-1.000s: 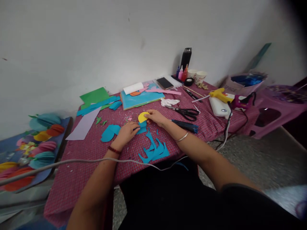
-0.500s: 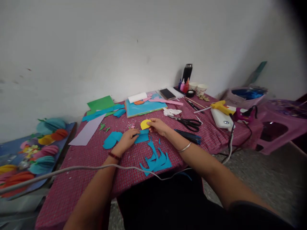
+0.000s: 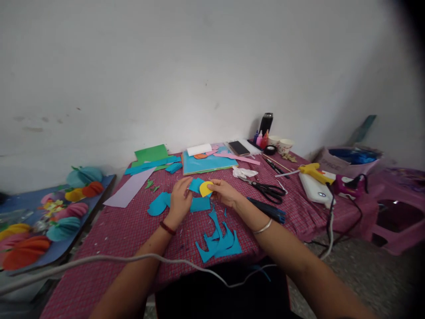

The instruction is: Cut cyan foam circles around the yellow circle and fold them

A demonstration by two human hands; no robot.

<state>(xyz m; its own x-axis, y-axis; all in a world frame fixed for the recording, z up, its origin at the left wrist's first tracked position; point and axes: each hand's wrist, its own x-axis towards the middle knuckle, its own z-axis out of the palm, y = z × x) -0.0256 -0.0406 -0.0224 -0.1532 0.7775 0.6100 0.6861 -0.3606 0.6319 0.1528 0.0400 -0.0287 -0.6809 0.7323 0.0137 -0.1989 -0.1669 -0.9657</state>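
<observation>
My left hand (image 3: 181, 197) has its fingers closed on a small blue paper piece (image 3: 195, 184), raised over the table. In my right hand (image 3: 224, 191) is a yellow rounded paper piece (image 3: 205, 189), its edge overlapping the blue piece. Just below both hands a blue rectangle (image 3: 201, 204) lies on the red checked cloth. Blue rounded cutouts (image 3: 158, 204) rest left of my left hand. Curved blue scraps (image 3: 221, 243) lie nearer the table's front edge.
Black scissors (image 3: 267, 190) lie to the right, beyond them a yellow glue gun (image 3: 315, 173) on a white box. A white cable (image 3: 149, 256) crosses in front of my forearms. Paper sheets (image 3: 207, 165), a phone (image 3: 239, 148) and a bottle (image 3: 266, 123) stand or lie toward the wall.
My left hand has lifted a blue piece off the table and brought it against the yellow piece in my right hand. The whole view has shifted, with the table lower in the picture.
</observation>
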